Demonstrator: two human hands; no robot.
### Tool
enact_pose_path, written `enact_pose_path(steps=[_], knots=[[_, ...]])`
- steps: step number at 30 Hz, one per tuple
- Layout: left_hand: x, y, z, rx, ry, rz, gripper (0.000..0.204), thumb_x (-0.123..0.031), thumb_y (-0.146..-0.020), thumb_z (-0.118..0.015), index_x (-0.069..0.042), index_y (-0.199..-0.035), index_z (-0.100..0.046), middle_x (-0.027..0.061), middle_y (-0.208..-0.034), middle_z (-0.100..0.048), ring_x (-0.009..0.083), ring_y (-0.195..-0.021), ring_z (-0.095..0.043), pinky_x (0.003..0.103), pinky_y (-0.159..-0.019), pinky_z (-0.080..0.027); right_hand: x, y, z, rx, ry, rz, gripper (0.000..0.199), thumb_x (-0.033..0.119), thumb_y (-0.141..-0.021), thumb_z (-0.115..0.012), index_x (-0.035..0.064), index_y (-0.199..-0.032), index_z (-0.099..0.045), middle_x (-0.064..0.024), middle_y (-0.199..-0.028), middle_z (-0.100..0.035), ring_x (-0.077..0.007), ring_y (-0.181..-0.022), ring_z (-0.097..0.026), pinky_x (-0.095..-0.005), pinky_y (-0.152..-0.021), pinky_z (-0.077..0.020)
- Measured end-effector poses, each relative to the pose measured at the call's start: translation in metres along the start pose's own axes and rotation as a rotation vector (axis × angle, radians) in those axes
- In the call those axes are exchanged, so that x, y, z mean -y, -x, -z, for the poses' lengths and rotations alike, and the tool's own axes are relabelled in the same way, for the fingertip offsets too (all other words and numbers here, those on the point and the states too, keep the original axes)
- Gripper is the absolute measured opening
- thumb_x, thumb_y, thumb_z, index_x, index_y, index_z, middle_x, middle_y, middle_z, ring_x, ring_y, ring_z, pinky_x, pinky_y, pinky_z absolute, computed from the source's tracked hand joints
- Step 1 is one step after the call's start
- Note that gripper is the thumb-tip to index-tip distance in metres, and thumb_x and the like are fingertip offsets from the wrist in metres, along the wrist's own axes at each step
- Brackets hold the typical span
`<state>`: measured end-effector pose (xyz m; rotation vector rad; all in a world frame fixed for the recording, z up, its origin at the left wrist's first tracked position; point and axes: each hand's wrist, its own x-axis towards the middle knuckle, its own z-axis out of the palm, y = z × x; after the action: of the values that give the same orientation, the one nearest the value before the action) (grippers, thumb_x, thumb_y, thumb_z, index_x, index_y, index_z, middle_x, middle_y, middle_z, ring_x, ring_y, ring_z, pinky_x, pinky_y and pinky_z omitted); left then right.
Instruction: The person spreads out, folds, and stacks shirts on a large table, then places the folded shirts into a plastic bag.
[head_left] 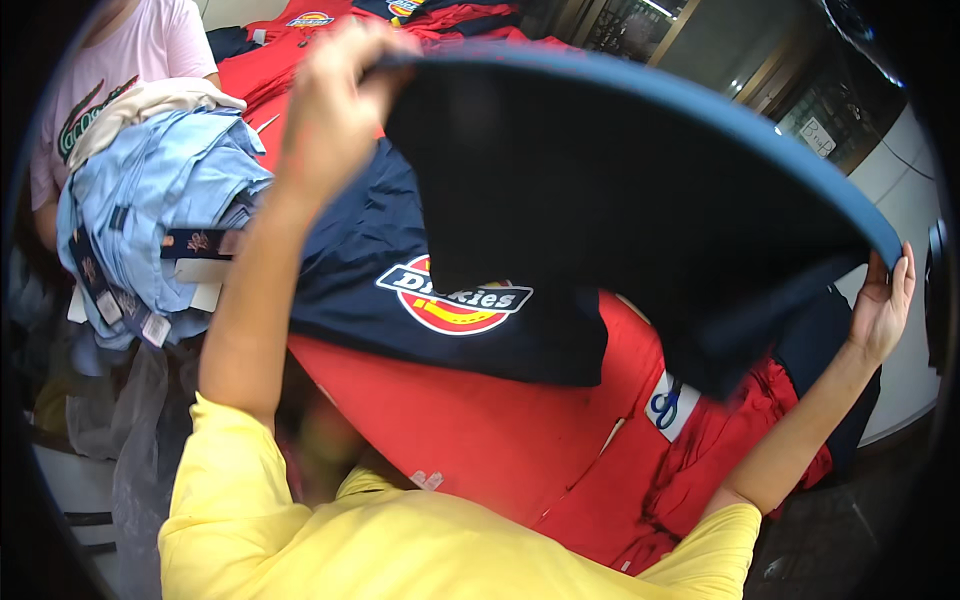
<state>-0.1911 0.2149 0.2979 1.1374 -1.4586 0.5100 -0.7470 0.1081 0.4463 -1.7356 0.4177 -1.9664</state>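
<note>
Stretched between my raised hands is a large dark cloth (600, 170), its long upper edge showing blue and bowing outward. My left hand (340, 100), blurred by motion, is closed on one corner at the upper left. At the far right, lower down, my right hand (882, 305) pinches the other end between thumb and fingers. Beneath the cloth lies a navy garment (360, 235) with a round red and yellow printed emblem (450, 312), partly covered by the hanging cloth. Whether the dark cloth is itself a garment, I cannot tell.
Red fabric (450, 420) covers the table in front of me. Blue-handled scissors (664, 405) rest on a white card to the right, beside bunched red garments (735, 440). Light blue garments (170, 180) are piled at left, near a person in a pink shirt (155, 50).
</note>
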Motion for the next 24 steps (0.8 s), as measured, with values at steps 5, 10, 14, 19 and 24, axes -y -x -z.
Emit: enact_pose_path(steps=[5,10,14,19,24], knots=[[0.024,-0.054,0.047,0.018,-0.111,0.099,0.013,-0.009,-0.092,-0.059,-0.006,-0.102,-0.066,0.0088,-0.100,-0.067,0.0241,-0.097,-0.063,0.031,-0.087,-0.048,-0.043,0.066,-0.065,0.030,-0.039,-0.169,0.025,0.012,-0.099,-0.052,-0.0008,-0.121,-0.051,-0.0139,-0.112,-0.060,-0.0214,-0.100,-0.064,-0.0347,-0.090,-0.0535],[0.071,0.061,0.080,0.362,-0.275,0.215,0.037,0.012,-0.073,-0.041,0.000,-0.099,-0.066,0.0129,-0.104,-0.065,0.0251,-0.108,-0.060,0.035,-0.101,-0.041,-0.110,0.220,-0.111,0.067,0.060,-0.632,0.019,0.006,-0.093,-0.060,0.0088,-0.112,-0.058,-0.0002,-0.103,-0.056,-0.0071,-0.076,-0.060,-0.0293,-0.062,-0.0588],[0.082,0.172,0.090,0.712,-0.369,0.310,0.026,0.007,-0.072,-0.056,-0.009,-0.088,-0.069,0.0100,-0.086,-0.057,0.0309,-0.090,-0.056,0.041,-0.081,-0.044,-0.159,0.342,-0.099,0.121,0.218,-1.067,0.020,-0.003,-0.090,-0.055,0.0039,-0.109,-0.059,-0.0028,-0.098,-0.055,-0.0109,-0.084,-0.058,-0.0290,-0.065,-0.0584],[0.083,0.227,0.098,0.747,-0.384,0.410,0.019,0.000,-0.077,-0.063,-0.008,-0.092,-0.072,0.0064,-0.089,-0.059,0.0261,-0.090,-0.056,0.038,-0.084,-0.044,-0.159,0.365,-0.098,0.145,0.273,-1.157,0.021,-0.003,-0.090,-0.056,0.0005,-0.110,-0.060,-0.0084,-0.097,-0.060,-0.0121,-0.066,-0.064,-0.0207,-0.062,-0.0490],[0.081,0.188,0.103,1.004,-0.308,0.426,0.026,-0.013,-0.078,-0.070,-0.007,-0.103,-0.071,0.0069,-0.099,-0.060,0.0256,-0.099,-0.054,0.038,-0.089,-0.043,-0.133,0.332,-0.119,0.595,1.131,-0.581,0.019,0.000,-0.084,-0.063,0.0013,-0.103,-0.065,-0.0120,-0.099,-0.061,-0.0245,-0.098,-0.061,-0.0338,-0.086,-0.0485]])
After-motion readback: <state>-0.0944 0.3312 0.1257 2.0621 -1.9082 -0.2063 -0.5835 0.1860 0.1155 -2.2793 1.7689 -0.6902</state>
